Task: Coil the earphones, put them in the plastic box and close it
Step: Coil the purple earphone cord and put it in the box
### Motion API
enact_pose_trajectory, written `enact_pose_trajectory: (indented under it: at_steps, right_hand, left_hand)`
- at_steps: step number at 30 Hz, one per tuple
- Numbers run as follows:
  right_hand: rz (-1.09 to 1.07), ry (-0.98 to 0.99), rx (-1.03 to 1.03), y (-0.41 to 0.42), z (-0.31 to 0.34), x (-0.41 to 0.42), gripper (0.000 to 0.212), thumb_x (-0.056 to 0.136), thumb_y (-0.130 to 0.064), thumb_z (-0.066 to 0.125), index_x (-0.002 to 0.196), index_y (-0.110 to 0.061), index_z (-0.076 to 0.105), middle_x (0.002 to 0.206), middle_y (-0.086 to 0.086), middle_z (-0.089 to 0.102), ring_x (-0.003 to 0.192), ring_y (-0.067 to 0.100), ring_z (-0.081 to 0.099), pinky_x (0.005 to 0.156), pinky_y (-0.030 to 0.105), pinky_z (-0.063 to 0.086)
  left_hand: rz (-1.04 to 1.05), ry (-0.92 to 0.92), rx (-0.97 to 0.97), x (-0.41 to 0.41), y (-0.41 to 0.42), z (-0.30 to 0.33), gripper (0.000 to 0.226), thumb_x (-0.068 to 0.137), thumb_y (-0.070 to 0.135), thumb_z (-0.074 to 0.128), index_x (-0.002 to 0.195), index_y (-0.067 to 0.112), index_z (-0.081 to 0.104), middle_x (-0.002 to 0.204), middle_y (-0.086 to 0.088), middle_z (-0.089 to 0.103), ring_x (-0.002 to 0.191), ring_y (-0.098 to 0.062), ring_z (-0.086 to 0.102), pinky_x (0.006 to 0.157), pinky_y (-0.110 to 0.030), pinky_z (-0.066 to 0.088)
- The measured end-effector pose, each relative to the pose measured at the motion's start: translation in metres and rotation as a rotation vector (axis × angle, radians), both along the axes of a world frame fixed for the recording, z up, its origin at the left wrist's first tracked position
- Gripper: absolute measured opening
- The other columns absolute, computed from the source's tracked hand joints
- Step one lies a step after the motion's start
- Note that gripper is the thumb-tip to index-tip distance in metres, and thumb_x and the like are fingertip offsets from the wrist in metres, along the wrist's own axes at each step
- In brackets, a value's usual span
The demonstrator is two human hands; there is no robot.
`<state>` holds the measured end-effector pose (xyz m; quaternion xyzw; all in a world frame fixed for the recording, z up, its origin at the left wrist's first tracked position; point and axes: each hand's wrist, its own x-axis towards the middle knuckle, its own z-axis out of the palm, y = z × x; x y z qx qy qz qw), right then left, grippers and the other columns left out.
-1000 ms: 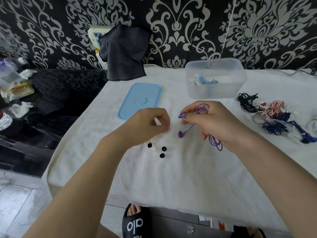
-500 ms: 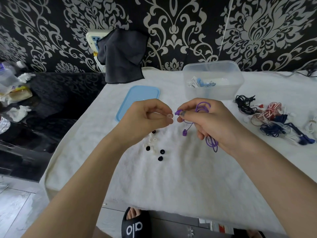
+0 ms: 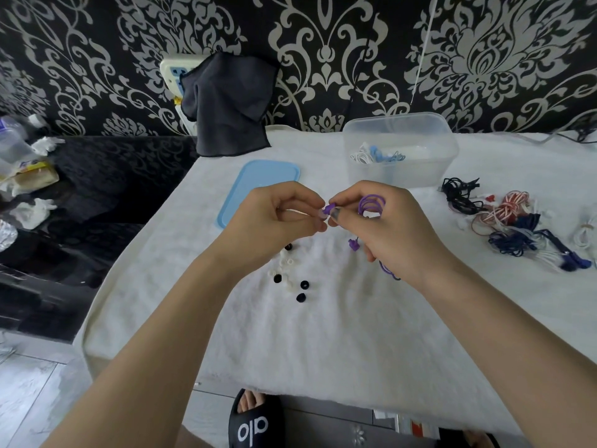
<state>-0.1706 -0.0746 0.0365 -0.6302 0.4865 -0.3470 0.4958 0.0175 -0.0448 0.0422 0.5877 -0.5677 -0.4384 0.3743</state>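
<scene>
While the left hand is pinching a small ear tip, the right hand is gripping the purple earphones; the plastic box is lying open at one o'clock, nearer the right.

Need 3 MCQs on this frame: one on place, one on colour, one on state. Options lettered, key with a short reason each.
1. Where does the blue lid lie?
A. on the box
B. flat on the white cloth, left of the plastic box
C. on the floor

2. What colour are the earphones held in the right hand?
A. purple
B. red
C. black

3. What state is the plastic box in?
A. shut and empty
B. tipped over
C. open, with white and blue earphones inside

Key: 1 B, the lid rests on the cloth beside the box. 2 A, purple loops show above the fingers. 3 C, the box has no lid on it, and coils show through its wall.
</scene>
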Motion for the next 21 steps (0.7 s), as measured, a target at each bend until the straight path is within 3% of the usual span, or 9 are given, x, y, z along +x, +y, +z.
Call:
enact_pose_trajectory:
  at_steps: [5, 7, 11, 16, 21]
  right_hand:
    - [-0.004, -0.004, 0.021, -0.0002, 0.0015, -0.0009, 0.005, 0.089, -0.019, 0.071, 0.087, -0.022, 0.075, 0.069, -0.015, 0.07, 0.048, 0.013, 0.048, 0.042, 0.027, 0.043]
    - [0.001, -0.03, 0.056, -0.0001, 0.0036, -0.0017, 0.004, 0.09, -0.018, 0.071, 0.09, -0.019, 0.075, 0.074, -0.009, 0.074, 0.043, 0.011, 0.046, 0.041, 0.025, 0.041]
    - [-0.001, -0.116, 0.155, -0.0032, 0.0068, -0.0046, 0.012, 0.089, -0.019, 0.073, 0.099, -0.014, 0.07, 0.083, 0.004, 0.077, 0.041, 0.012, 0.046, 0.043, 0.023, 0.041]
    - [0.024, -0.192, 0.2, -0.0049, 0.0063, -0.0057, 0.01, 0.09, -0.013, 0.069, 0.095, -0.003, 0.069, 0.085, 0.015, 0.075, 0.037, 0.012, 0.033, 0.045, 0.027, 0.04]
    - [0.057, -0.258, 0.261, -0.0046, 0.0069, -0.0064, 0.005, 0.091, -0.011, 0.068, 0.091, -0.007, 0.071, 0.086, 0.018, 0.074, 0.039, 0.011, 0.028, 0.044, 0.024, 0.038]
  left_hand:
    - [0.007, -0.041, -0.044, -0.0005, -0.0006, -0.0004, 0.023, 0.088, -0.012, 0.065, 0.102, 0.004, 0.071, 0.092, -0.009, 0.079, 0.087, -0.019, 0.078, 0.087, -0.035, 0.06]
    - [0.012, -0.054, -0.071, -0.0008, -0.001, -0.0012, 0.018, 0.089, -0.008, 0.067, 0.099, 0.005, 0.072, 0.09, -0.009, 0.078, 0.082, -0.019, 0.077, 0.084, -0.037, 0.06]
    - [0.018, -0.014, -0.096, -0.0016, -0.0024, -0.0005, 0.014, 0.091, -0.002, 0.07, 0.097, 0.01, 0.074, 0.088, -0.008, 0.078, 0.079, -0.015, 0.075, 0.079, -0.028, 0.058]
    - [-0.024, 0.031, -0.109, -0.0021, -0.0014, 0.0004, 0.011, 0.094, 0.005, 0.071, 0.104, 0.008, 0.076, 0.098, -0.007, 0.079, 0.097, -0.022, 0.076, 0.095, -0.039, 0.059]
    - [-0.045, 0.078, -0.135, -0.0023, -0.0006, 0.0028, 0.012, 0.094, 0.0, 0.068, 0.104, 0.001, 0.075, 0.097, -0.011, 0.08, 0.099, -0.023, 0.076, 0.096, -0.033, 0.058]
